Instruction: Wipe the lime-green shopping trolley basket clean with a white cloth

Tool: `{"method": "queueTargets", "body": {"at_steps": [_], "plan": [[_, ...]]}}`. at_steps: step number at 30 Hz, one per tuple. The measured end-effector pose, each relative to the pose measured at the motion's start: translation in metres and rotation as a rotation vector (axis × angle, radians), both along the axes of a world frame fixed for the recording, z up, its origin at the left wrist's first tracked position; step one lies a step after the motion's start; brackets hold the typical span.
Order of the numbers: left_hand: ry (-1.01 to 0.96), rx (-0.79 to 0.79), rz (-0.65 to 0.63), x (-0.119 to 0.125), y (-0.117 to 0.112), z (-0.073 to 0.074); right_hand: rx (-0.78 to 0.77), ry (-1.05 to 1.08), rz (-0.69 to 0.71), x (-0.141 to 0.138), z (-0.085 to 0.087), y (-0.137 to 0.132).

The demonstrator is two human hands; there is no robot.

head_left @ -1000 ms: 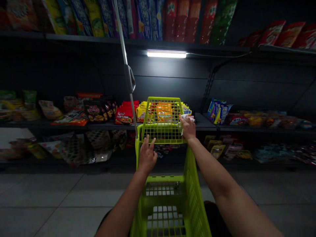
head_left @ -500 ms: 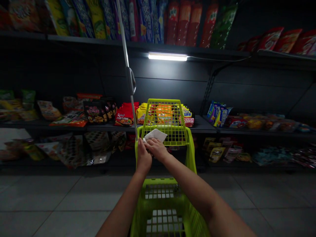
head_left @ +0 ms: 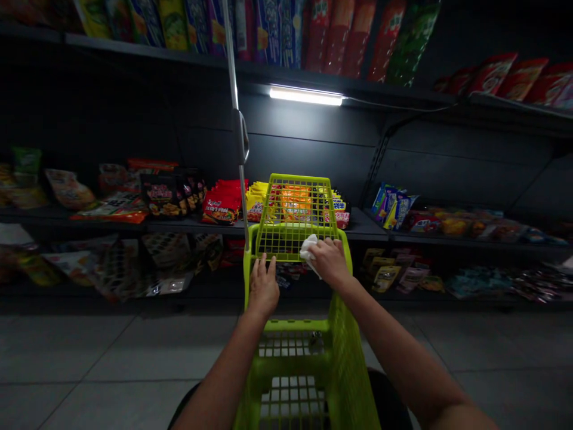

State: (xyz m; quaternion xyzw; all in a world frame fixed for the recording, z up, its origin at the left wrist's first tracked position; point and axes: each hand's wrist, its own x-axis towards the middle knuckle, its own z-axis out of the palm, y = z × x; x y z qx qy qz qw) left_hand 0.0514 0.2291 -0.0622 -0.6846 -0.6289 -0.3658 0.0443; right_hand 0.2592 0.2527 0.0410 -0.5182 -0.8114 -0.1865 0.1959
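Observation:
A green plastic shopping basket cart (head_left: 353, 358) stands right in front of me, with a raised mesh flap (head_left: 299, 179) at its far end. My right hand (head_left: 330, 261) is closed around a crumpled white tissue (head_left: 308, 246), at the right part of the flap's lower edge. My left hand (head_left: 263, 286) has its fingers stretched out and holds nothing. Its fingertips are at the left end of that same edge. A metal pole (head_left: 233, 77) with a grey loop rises from the cart's far left corner.
Behind the cart runs a dark shelf (head_left: 367, 226) bearing red snack bags (head_left: 221, 203), black bags (head_left: 159, 196) and blue packs (head_left: 394, 206). Bottles (head_left: 342, 39) line the shelf above, with a lit tube lamp (head_left: 307, 95) under it. Grey floor tiles (head_left: 134, 358) lie around.
My hands have parted. My right hand has moved right along the flap's edge with the tissue, now bunched up. My left hand has let go and spread its fingers.

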Motion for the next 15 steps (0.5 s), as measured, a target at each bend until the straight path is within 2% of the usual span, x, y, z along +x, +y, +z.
{"method": "queueTargets", "body": {"at_steps": [3,5,6,8,11,13,15], "plan": [[-0.024,0.003,-0.003,0.001,0.001,0.000,0.053,-0.002,0.226,-0.054,-0.016,0.011],[-0.026,-0.004,-0.009,-0.002,0.000,0.000,0.018,-0.052,0.364,-0.072,-0.030,0.021],[-0.023,-0.008,-0.011,-0.003,0.000,0.001,-0.002,-0.075,0.409,-0.073,-0.037,0.025],[-0.014,-0.013,-0.007,-0.007,-0.001,0.002,-0.023,-0.098,0.445,-0.058,-0.044,0.030],[0.006,-0.008,0.006,-0.010,-0.002,0.004,-0.063,-0.138,0.407,-0.011,-0.039,0.026],[0.010,0.007,0.019,-0.010,-0.002,0.005,-0.111,-0.163,0.306,0.023,-0.027,0.018],[0.004,0.021,0.026,-0.009,-0.001,0.005,-0.148,-0.141,0.143,0.049,-0.013,0.011]]}}
